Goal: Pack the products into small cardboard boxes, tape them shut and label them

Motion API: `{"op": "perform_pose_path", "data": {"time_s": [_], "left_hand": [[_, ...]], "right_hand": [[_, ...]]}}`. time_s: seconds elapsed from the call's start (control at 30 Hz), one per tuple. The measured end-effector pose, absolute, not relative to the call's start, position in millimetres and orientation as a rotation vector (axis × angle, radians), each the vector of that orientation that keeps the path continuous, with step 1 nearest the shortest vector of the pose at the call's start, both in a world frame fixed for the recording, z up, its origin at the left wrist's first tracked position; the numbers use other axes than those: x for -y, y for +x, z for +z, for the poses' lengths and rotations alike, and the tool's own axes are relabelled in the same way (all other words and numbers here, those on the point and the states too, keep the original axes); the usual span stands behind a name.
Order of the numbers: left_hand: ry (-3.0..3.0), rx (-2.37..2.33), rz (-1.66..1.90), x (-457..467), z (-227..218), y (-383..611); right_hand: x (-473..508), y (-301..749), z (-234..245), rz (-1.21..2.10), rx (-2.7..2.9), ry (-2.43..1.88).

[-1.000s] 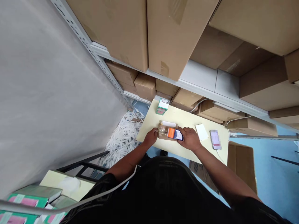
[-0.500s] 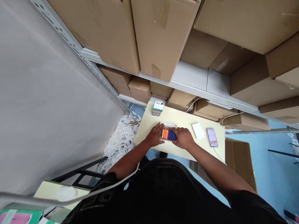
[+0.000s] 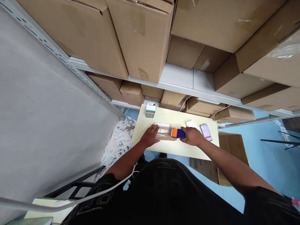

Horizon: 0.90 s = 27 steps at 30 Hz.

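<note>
A flat clear-plastic packet [image 3: 164, 133] was pinned to a pale yellow table [image 3: 178, 117] by the left hand [image 3: 150, 138], its fingers laid out flat. An orange-and-blue handheld tool [image 3: 178, 133] was gripped in the right hand [image 3: 193, 137], fingers curled around its blue end, the orange end set against the packet's right edge. A small green-and-white box [image 3: 150, 110] and a smartphone [image 3: 206, 132] were seen nearby.

One scraper [image 3: 178, 133], one packet [image 3: 164, 134], one phone [image 3: 206, 132].
</note>
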<state>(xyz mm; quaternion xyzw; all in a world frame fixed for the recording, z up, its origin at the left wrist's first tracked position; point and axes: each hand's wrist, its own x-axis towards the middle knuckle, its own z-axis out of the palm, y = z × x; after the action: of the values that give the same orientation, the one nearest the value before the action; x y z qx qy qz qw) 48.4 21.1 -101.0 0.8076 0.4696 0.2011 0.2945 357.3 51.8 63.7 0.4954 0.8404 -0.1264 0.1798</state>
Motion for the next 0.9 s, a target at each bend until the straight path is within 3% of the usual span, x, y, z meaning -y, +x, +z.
{"op": "perform_pose_path", "data": {"time_s": [0.37, 0.57, 0.9], "left_hand": [[2.192, -1.224, 0.486, -23, -101, 49], [2.202, -1.228, 0.469, -24, -101, 50], [2.212, -1.205, 0.516, -24, -105, 49]], "right_hand": [[-58, 455, 31, -0.29, -2.272, 1.4], [-68, 404, 2, -0.321, -2.121, 1.402], [-87, 314, -6, -0.408, -1.82, 1.435]]}}
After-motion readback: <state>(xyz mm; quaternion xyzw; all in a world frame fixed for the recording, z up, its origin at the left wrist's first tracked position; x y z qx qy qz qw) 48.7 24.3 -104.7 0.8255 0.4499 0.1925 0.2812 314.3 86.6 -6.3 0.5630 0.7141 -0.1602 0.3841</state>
